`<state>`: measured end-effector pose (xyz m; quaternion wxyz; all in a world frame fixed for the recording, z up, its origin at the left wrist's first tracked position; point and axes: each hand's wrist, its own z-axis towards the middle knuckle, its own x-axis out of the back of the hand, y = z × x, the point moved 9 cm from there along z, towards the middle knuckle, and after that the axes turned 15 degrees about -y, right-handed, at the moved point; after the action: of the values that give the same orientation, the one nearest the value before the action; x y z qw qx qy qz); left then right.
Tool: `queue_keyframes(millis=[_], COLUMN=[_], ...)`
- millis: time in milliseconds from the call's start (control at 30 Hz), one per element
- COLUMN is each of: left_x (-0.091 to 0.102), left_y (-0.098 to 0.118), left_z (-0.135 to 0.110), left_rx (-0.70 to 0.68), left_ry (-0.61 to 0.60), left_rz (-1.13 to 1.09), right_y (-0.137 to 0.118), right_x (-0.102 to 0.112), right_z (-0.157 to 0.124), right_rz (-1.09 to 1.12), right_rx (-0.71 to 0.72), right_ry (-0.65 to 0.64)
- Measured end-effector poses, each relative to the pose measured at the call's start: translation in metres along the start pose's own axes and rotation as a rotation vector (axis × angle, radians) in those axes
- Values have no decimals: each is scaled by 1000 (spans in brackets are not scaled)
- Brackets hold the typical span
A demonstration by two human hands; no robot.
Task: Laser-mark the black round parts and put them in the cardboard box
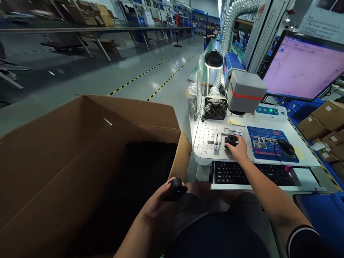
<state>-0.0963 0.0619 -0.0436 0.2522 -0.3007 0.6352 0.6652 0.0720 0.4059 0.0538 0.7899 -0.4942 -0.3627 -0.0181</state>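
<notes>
My left hand is closed on a black plastic part with a round raised collar on a flat base. It is held over the near right edge of a large cardboard box. With its thumb and fingers, my right hand grips a similar black part on the perforated metal plate. Small metal fixture blocks sit just left of that part. Above the plate hangs a grey machine head with a red stripe.
A black fan and a lamp stand behind the plate. To the right are a blue mat, a mouse and a monitor. A keyboard lies on a tray below. Dark contents fill the box's shadowed inside.
</notes>
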Motion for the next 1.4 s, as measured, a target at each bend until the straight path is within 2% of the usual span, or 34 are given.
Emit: queue_keyframes(millis=[167, 433, 633, 833, 1000, 1167, 1300, 1400], left_x=[-5, -9, -6, -7, -6, -6, -6, -4], left_y=[7, 15, 14, 15, 15, 12, 12, 11], left_z=[3, 1, 0, -1, -2, -2, -3, -4], left_rx=[14, -2, -5, -19, -35, -22, -19, -12], left_ry=[-43, -48, -62, -79, -68, -58, -20, -7], left_rz=[99, 101, 99, 106, 98, 94, 81, 69], right_y=[-1, 7, 10, 20, 29, 28, 26, 23], right_x=[-22, -33, -35, -27, -32, -33, -35, -26], right_z=[27, 35, 34, 21, 16, 17, 21, 15], right_rz=[-37, -51, -16, 5, 19, 16, 39, 85], right_rx=[7, 24, 30, 35, 1, -27, -45, -48], right_ry=[-5, 1, -9, 44, 18, 27, -31, -44])
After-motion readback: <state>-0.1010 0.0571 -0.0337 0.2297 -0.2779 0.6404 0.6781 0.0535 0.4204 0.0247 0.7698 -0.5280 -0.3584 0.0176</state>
